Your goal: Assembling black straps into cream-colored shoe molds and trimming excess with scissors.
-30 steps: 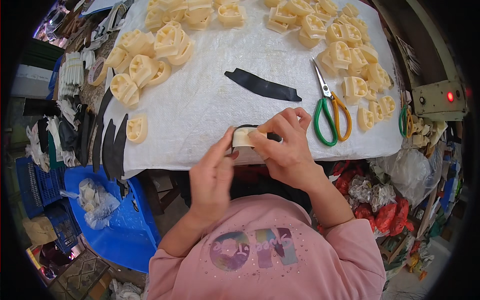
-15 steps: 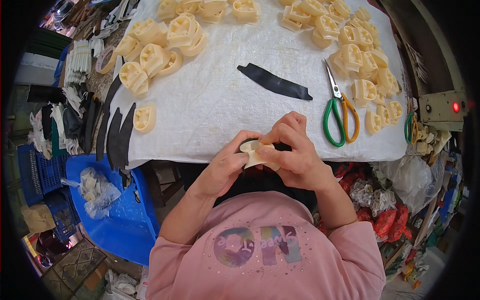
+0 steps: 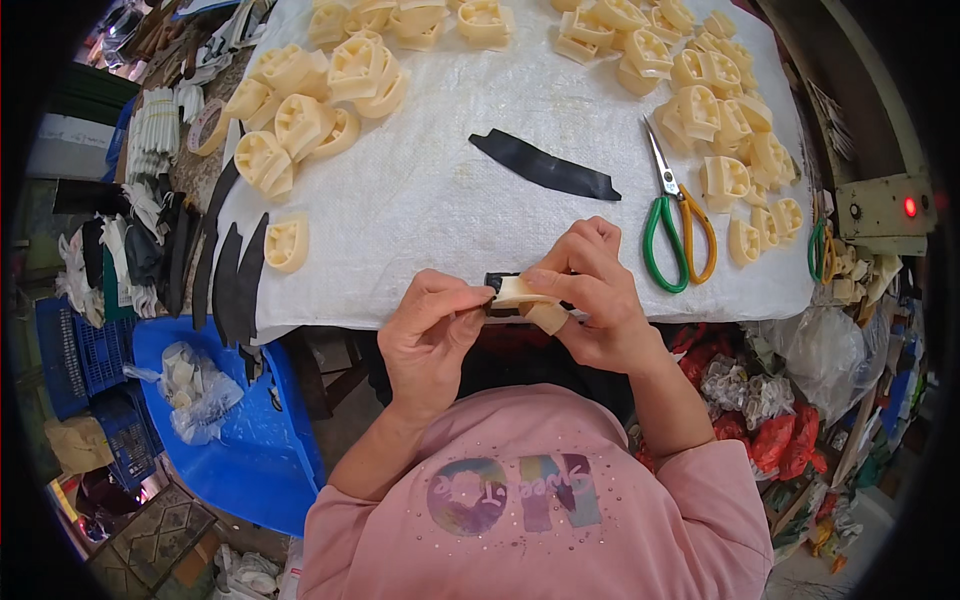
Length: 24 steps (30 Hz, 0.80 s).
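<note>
At the table's near edge, both hands work on a cream moulded piece (image 3: 524,288) with black strip material (image 3: 497,283) around part of it. My right hand (image 3: 602,300) holds the piece between thumb and fingers. The fingertips of my left hand (image 3: 432,330) are pinched at the black material on the piece's left end. Beyond the hands, a flat black strip (image 3: 545,168) lies on the white sheet (image 3: 400,220). To its right are scissors (image 3: 672,210) with one green and one orange handle, blades pointing away. The underside of the held piece is partly hidden.
Cream pieces are heaped at the far left (image 3: 300,120) and far right (image 3: 700,110); a single one (image 3: 287,243) lies nearer on the left. Black strips (image 3: 238,280) hang over the left edge. A blue plastic chair (image 3: 240,470) stands below, holding a clear bag (image 3: 200,390).
The held piece has been turned, so its side and more black material now show. My left hand has drawn back slightly to the left, its grip shifted to the fingertips.
</note>
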Each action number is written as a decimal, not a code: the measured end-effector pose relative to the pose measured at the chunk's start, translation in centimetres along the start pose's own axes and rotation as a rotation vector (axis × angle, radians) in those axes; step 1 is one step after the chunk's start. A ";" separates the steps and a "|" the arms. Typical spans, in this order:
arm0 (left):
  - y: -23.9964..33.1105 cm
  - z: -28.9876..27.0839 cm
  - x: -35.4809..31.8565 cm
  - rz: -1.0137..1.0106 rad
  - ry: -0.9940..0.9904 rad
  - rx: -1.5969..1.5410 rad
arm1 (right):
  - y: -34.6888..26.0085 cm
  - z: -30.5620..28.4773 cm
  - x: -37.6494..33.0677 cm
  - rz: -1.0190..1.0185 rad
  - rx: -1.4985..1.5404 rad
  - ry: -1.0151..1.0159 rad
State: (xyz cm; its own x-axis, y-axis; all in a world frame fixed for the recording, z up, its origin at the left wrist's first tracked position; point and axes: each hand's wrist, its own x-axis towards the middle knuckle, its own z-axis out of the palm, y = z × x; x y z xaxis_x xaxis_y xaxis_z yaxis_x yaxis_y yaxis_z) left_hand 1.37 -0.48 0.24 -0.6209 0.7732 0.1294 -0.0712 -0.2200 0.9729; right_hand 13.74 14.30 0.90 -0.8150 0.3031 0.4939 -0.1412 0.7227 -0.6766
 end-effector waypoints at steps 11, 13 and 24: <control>0.1 0.0 1.0 0.230 -0.054 0.288 | -0.5 0.1 -0.2 0.070 0.142 -0.042; 0.0 -0.1 1.2 0.276 -0.064 0.372 | -0.6 0.0 -0.2 0.071 0.140 -0.054; -0.5 0.1 1.3 0.443 -0.111 0.469 | -1.1 -0.6 0.0 0.076 0.103 -0.204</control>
State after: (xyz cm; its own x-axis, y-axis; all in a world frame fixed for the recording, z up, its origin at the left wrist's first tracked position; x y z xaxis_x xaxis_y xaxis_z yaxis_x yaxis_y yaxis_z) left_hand 0.66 0.68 -0.05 -0.4273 0.7315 0.5314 0.5363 -0.2681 0.8003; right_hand 14.21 13.86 1.98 -0.9207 0.2150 0.3257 -0.1232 0.6319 -0.7652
